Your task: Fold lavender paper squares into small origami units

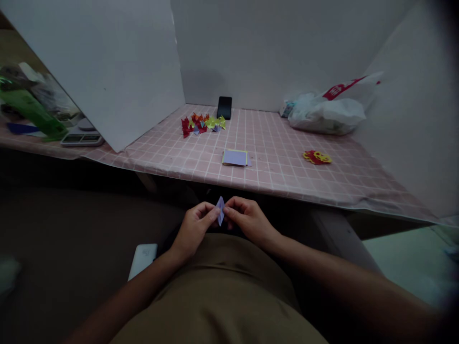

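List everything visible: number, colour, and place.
Folded paper diamond: one, lilac, centre
Rectangular paper stack: one, mostly lilac, centre
Folded paper pieces: many, multicoloured, upper centre
Flat phone: one, black, behind pieces
Tangled heap: one, yellow and red, right
Plastic bag: one, white, right
Checked tablecloth: one, pink, centre
Panels: three, whitish, around tablecloth
Scale: one, grey, left
Mixed clutter: several, multicoloured, left
Rectangular slab: one, white, lower left
Garment: one, brown, bottom
Hands: two, bare, holding diamond

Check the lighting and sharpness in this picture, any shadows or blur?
Head view: dim light overall, with a soft shadow on the white back panel near the black smartphone. Head view: the right edge fades to black, and a pale shape at lower left is too blurred to identify. Head view: the folded lilac paper looks small and soft, finer creases unclear.
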`<action>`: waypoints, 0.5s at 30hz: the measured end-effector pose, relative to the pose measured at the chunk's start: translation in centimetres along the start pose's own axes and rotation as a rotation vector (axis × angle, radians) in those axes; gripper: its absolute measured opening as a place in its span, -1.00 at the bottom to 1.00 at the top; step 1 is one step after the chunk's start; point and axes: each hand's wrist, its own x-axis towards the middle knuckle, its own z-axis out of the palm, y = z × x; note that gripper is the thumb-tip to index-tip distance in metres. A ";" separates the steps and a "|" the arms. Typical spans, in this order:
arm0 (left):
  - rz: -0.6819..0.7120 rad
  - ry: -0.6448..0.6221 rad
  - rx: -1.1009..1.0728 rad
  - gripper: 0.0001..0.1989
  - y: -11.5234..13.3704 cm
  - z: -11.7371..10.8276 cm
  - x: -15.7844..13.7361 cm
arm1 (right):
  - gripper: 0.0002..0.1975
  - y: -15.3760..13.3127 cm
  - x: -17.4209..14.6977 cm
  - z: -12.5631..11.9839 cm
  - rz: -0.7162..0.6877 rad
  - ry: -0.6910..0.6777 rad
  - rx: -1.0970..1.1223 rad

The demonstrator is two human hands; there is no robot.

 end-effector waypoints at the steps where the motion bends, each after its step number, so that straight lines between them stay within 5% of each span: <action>1: -0.010 -0.005 0.003 -0.79 0.1 0.0 0.0 | -0.77 -0.1 -0.1 0.0 -0.015 0.002 -0.024; 15: -0.059 -0.105 0.054 -0.76 0.3 0.2 -0.4 | -0.78 -0.1 -0.1 -0.1 -0.001 -0.010 0.022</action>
